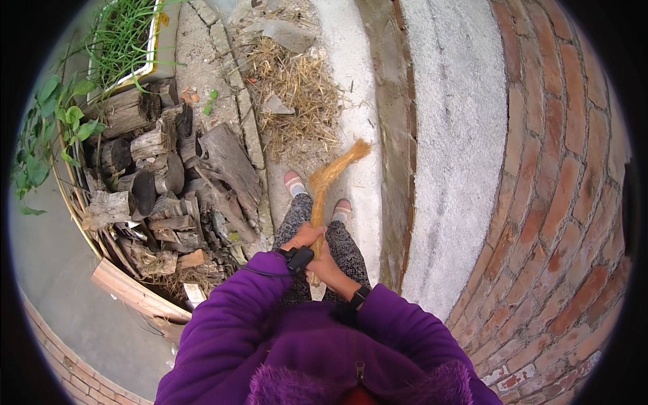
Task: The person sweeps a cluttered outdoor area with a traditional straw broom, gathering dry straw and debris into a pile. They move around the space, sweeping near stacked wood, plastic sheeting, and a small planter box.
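Note:
In front of my body I hold a straw broom (pixel 327 177), golden brown. Its handle runs down between my legs, and its upper part bends to the right, ending in a frayed tip over the pale concrete strip. My left hand (pixel 307 236) is closed round the handle, higher up. Just below it, my right hand (pixel 327 267) is closed on the same handle. The broom's bend is above the ground near my shoes. Loose straw (pixel 293 88) lies scattered on the ground ahead of my feet, with a few flat grey pieces in it.
Stacked split firewood (pixel 152 145) stands on the left, with a large weathered plank (pixel 231 165) leaning beside it. Behind is a white planter box (pixel 165 50) with green shoots. A brick wall (pixel 560 169) rises on the right, beside a whitish ledge (pixel 459 101).

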{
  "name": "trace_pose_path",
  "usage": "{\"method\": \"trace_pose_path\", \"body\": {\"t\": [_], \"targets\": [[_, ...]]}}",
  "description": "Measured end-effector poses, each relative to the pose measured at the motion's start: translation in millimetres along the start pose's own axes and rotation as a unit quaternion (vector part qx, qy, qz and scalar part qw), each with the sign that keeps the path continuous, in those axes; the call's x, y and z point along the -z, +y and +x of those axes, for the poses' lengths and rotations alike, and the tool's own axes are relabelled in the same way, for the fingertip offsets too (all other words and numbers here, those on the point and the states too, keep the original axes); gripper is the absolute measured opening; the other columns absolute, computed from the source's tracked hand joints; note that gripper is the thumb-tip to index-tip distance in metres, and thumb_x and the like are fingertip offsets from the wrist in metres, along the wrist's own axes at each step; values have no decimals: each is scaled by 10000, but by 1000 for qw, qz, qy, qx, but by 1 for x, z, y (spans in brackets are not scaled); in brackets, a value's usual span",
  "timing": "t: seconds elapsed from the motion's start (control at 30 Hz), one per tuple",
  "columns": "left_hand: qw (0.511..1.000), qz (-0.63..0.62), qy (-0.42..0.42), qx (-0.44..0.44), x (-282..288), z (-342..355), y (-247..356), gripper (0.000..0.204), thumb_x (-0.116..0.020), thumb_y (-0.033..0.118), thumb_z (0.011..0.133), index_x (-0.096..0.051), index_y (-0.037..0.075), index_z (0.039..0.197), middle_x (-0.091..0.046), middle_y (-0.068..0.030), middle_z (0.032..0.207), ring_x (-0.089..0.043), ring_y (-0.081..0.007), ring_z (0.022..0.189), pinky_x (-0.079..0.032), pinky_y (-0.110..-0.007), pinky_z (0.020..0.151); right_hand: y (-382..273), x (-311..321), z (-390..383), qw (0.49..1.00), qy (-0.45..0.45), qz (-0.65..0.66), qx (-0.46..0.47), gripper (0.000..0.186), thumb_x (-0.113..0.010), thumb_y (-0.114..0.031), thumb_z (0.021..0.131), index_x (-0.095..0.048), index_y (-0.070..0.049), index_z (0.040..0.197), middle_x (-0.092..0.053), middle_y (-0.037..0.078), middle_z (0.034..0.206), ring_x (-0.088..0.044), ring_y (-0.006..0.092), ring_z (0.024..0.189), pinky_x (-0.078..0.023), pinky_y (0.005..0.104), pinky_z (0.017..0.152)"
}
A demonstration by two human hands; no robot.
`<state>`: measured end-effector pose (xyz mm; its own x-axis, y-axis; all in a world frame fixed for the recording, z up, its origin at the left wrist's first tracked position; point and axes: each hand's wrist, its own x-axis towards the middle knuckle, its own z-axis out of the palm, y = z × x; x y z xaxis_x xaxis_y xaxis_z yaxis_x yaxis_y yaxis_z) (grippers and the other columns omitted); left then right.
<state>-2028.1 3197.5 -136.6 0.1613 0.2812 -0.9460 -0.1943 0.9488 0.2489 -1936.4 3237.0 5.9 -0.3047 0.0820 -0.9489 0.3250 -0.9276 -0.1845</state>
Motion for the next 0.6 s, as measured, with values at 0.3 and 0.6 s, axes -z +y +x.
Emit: {"method": "trace_pose_path", "body": {"t": [0.3,0.6], "targets": [[989,-62,119,-65,90,5,98,361,-687,235,754,-603,-100,860,-621,-134,742,-597,-207,626,-463,-359,555,-117,-49,22,990,-116,65,49,567,-554,-8,796,-225,-64,1253,-486,74,746,-531,154,542,-465,314,430],[979,-59,154,-122,155,-16,221,280,-655,201,798,-596,-72,816,-603,-97,702,-570,-181,559,-447,-335,499,-210,-81,59,983,-132,68,109,624,-601,-37,810,-198,-22,1286,-511,69,750,-531,141,521,-457,292,427]]}}
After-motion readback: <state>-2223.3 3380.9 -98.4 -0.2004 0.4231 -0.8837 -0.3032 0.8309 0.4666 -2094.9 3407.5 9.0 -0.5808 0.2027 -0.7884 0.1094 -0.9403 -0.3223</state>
